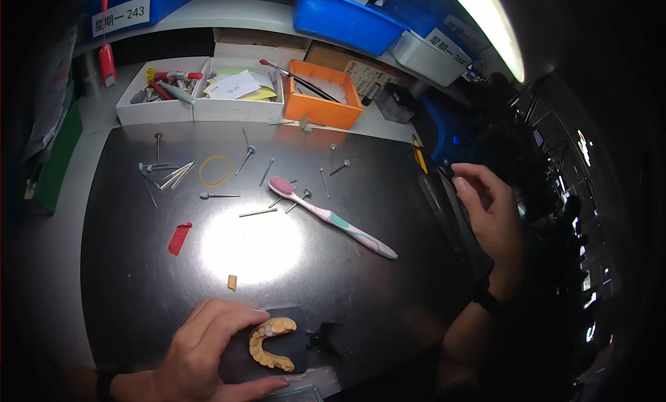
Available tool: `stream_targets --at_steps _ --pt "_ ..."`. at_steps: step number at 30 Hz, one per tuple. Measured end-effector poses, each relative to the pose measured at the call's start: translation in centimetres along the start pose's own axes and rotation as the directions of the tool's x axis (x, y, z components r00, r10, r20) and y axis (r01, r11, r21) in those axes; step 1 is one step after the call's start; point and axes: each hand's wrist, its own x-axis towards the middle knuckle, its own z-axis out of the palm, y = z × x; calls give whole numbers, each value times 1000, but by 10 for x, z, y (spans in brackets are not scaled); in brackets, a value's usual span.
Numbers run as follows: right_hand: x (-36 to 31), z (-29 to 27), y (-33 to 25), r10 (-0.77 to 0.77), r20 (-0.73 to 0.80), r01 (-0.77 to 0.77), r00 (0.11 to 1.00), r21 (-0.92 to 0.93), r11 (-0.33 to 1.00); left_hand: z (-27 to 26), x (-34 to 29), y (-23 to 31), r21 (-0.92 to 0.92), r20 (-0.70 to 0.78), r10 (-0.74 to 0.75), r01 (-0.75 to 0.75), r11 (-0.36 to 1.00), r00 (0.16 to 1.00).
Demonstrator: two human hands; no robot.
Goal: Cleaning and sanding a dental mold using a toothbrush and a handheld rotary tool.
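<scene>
Near the front of the dark work surface, my left hand (201, 343) curves round the black base of a dental model (272, 346), thumb on the near side and fingers on the far side. The model is a tan plaster tooth arch with one whitish tooth. A black hinged bracket (322, 338) juts from the base's right side. At the right edge, my right hand (489, 211) is closed, thumb and index finger pinched beside a small dark tip; what they hold is too dark to make out. Close to it lies a yellow-and-black tool (419, 156).
A pink-and-white toothbrush (340, 223) lies mid-surface among several rotary burs (248, 159). Around it are a yellow rubber band (215, 170), red tape (179, 239) and a tan chip (232, 283). White boxes (163, 113) and an orange tray (322, 114) line the back.
</scene>
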Motion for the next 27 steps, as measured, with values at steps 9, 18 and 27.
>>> stream_targets --at_steps 9,18,27 --pt "-7 -1 95 207 370 -53 906 -386 921 2 0 13 -105 -167 -48 31 994 985" --pt "-5 22 7 -124 219 -147 968 891 430 6 54 1 -258 -106 83 -108 960 991" --pt "-27 25 -62 -724 -207 527 658 -559 640 8 93 36 -246 -161 80 -118 962 984"
